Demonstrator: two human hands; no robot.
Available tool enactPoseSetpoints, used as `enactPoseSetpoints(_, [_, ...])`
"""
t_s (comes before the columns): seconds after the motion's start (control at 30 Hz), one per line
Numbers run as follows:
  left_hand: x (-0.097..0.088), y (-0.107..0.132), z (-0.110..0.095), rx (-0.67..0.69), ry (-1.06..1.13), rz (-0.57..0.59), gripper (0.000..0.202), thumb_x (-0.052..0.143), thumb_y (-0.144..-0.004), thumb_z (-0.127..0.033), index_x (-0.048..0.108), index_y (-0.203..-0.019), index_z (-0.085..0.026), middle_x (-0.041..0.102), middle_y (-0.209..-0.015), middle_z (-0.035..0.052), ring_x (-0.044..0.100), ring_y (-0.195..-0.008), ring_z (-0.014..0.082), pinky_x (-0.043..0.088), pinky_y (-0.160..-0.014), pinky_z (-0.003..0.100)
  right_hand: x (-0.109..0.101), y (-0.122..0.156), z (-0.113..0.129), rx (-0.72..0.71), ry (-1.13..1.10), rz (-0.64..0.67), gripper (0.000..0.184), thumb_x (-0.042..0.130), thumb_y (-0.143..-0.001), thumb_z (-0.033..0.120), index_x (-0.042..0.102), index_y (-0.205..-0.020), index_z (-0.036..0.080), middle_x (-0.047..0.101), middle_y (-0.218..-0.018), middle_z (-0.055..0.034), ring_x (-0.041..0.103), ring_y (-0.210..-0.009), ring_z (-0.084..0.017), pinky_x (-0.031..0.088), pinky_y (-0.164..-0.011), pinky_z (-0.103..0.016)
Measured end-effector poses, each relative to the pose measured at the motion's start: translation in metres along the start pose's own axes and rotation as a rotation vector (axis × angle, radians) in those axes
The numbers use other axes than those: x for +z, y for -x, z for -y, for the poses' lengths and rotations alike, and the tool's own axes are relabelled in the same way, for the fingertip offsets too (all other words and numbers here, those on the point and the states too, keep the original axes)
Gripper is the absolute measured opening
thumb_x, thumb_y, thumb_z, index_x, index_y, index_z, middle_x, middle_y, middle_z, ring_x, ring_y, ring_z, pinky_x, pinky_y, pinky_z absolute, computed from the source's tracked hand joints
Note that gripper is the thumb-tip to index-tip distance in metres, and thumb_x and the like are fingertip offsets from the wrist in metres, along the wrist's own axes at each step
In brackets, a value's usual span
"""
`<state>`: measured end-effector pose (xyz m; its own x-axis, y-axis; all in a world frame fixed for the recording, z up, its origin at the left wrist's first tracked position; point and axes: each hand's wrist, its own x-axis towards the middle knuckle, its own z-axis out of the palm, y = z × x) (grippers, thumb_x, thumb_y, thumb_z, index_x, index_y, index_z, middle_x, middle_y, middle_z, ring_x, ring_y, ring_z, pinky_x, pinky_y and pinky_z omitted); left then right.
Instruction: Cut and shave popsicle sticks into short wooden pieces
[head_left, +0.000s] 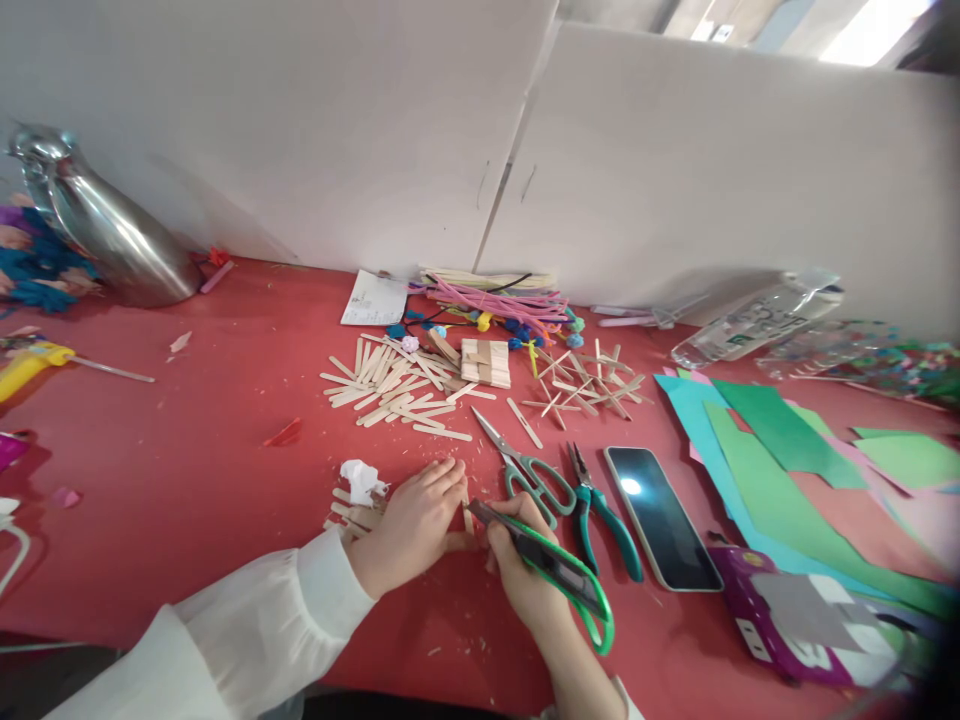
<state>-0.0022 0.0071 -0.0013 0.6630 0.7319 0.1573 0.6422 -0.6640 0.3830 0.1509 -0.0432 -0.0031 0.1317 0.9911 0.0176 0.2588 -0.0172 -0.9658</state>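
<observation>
My right hand (pixel 525 565) is closed around a green and black utility knife (pixel 555 560), its blade end pointing at a wooden craft stick (pixel 468 515). That stick stands between my two hands, and the fingers of my left hand (pixel 416 510) are pressed together against it. Blade and stick meet or nearly meet; I cannot tell which. Beside my left wrist lie several craft sticks (pixel 358 515) and a crumpled white scrap (pixel 363 482). Grey-green scissors (pixel 525 465) rest just beyond my right hand, with teal-handled pliers (pixel 596 520) to their right.
A craft stick pile (pixel 390 385), a banded bundle (pixel 486 362) and joined sticks (pixel 589 385) lie ahead on the red table (pixel 225 450). A phone (pixel 664 520), coloured paper (pixel 780 470) and a purple device (pixel 795 615) are right. A steel jug (pixel 127 230) stands left.
</observation>
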Motion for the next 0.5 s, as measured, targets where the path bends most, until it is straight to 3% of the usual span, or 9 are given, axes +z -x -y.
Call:
enactPoseSetpoints(0.1, [0.000, 0.001, 0.000, 0.016, 0.006, 0.010, 0.039, 0.057, -0.080, -0.032, 0.056, -0.110, -0.008, 0.053, -0.126, 0.0196, 0.047, -0.121, 0.0266, 0.038, -0.103, 0.041, -0.001, -0.010, 0.020, -0.024, 0.113, 0.043, 0.010, 0.052, -0.072, 0.023, 0.048, -0.063, 0.022, 0.047, -0.044, 0.0079, 0.047, -0.040, -0.010, 0.039, -0.044, -0.021])
enactPoseSetpoints(0.2, [0.001, 0.000, 0.000, 0.012, 0.000, 0.019, 0.038, 0.057, -0.080, -0.027, 0.055, -0.111, -0.007, 0.052, -0.127, 0.0203, 0.046, -0.121, 0.0268, 0.039, -0.102, 0.041, 0.003, -0.018, 0.028, 0.079, 0.017, 0.064, 0.011, 0.053, -0.066, 0.018, 0.046, -0.059, 0.022, 0.047, -0.041, 0.0089, 0.045, -0.036, -0.009, 0.037, -0.041, -0.020])
enactPoseSetpoints(0.33, [0.003, -0.002, -0.001, 0.006, -0.020, 0.008, 0.039, 0.062, -0.077, -0.035, 0.059, -0.105, -0.008, 0.054, -0.125, 0.0194, 0.047, -0.120, 0.0268, 0.040, -0.101, 0.040, 0.010, -0.020, 0.010, 0.191, -0.165, -0.006, 0.008, 0.048, -0.070, 0.026, 0.041, -0.067, 0.024, 0.048, -0.036, 0.0105, 0.042, -0.025, -0.009, 0.031, -0.029, -0.018])
enactPoseSetpoints(0.5, [0.002, -0.003, 0.000, 0.010, -0.087, 0.006, 0.051, 0.067, -0.071, -0.042, 0.059, -0.106, -0.006, 0.055, -0.124, 0.0196, 0.050, -0.117, 0.0283, 0.041, -0.100, 0.039, 0.010, -0.012, -0.010, 0.203, -0.273, -0.072, 0.008, 0.043, -0.074, 0.028, 0.037, -0.077, 0.024, 0.058, -0.045, 0.0077, 0.049, -0.027, -0.011, 0.037, -0.030, -0.020])
